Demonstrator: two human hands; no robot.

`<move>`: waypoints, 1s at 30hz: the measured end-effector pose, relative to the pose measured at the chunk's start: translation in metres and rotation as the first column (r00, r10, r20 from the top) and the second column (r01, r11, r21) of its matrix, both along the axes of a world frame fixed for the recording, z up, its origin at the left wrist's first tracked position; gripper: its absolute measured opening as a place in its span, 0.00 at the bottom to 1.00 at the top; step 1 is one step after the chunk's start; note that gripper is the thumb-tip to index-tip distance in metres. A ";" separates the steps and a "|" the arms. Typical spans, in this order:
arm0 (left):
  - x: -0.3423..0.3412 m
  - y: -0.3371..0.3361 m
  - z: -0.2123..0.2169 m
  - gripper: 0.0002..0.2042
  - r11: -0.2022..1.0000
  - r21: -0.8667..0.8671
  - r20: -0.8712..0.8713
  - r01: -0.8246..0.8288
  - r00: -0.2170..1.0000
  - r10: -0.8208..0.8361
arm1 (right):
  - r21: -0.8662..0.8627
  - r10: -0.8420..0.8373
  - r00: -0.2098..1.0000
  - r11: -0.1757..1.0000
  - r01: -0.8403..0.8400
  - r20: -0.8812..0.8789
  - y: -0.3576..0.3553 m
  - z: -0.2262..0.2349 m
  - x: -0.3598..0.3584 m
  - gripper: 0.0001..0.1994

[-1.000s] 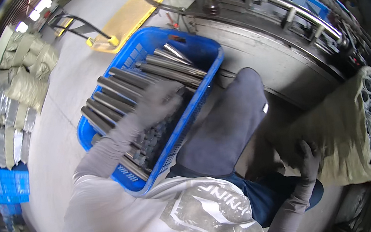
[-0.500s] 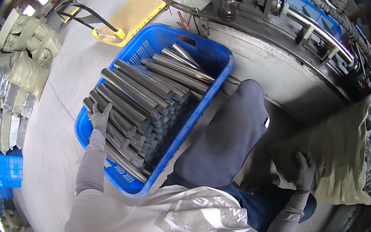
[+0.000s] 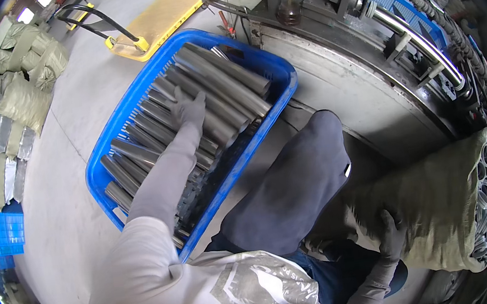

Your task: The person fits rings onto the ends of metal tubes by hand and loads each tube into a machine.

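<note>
1. Metal tubes (image 3: 230, 90): stacked in blue crate (image 3: 288, 82), approx. parallel.
2. L hand (image 3: 190, 111): on tubes, fingers spread; can't tell if gripping.
3. R hand (image 3: 392, 237): loosely open, nr cloth-wrapped bundle (image 3: 436, 207); contact unclear.
4. Yellow cart (image 3: 164, 22): just beyond crate.

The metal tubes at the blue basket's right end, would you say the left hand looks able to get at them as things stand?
Most likely yes: nothing shows between the left hand and those metal tubes, the blue basket has no lid, and the hand is over neighbouring tubes.
</note>
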State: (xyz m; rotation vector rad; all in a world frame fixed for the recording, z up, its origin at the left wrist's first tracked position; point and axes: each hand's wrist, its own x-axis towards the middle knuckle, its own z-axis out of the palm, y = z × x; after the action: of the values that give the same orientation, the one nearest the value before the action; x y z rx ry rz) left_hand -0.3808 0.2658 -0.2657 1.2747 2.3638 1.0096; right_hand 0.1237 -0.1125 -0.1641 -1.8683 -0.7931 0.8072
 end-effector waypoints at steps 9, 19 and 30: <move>-0.085 -0.014 0.040 0.40 0.948 0.182 -0.264 0.260 0.942 -0.208 | -0.105 0.098 0.983 0.991 -0.082 0.156 -0.002 -0.018 0.025 0.19; -0.234 -0.268 -0.001 0.55 0.837 -0.179 0.029 -0.518 0.847 0.530 | -0.024 0.199 0.977 0.980 -0.198 0.074 0.026 -0.006 0.005 0.21; -0.255 -0.215 -0.015 0.45 0.918 -0.103 0.576 -0.383 0.730 0.369 | -0.001 0.090 0.994 0.996 -0.091 -0.059 0.020 -0.001 0.001 0.20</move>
State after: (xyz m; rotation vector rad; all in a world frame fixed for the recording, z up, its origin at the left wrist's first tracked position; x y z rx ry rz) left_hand -0.6361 0.0507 -0.2804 0.3677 2.1285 1.3163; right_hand 0.1243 -0.0921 -0.1646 -1.8138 -0.8447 0.9168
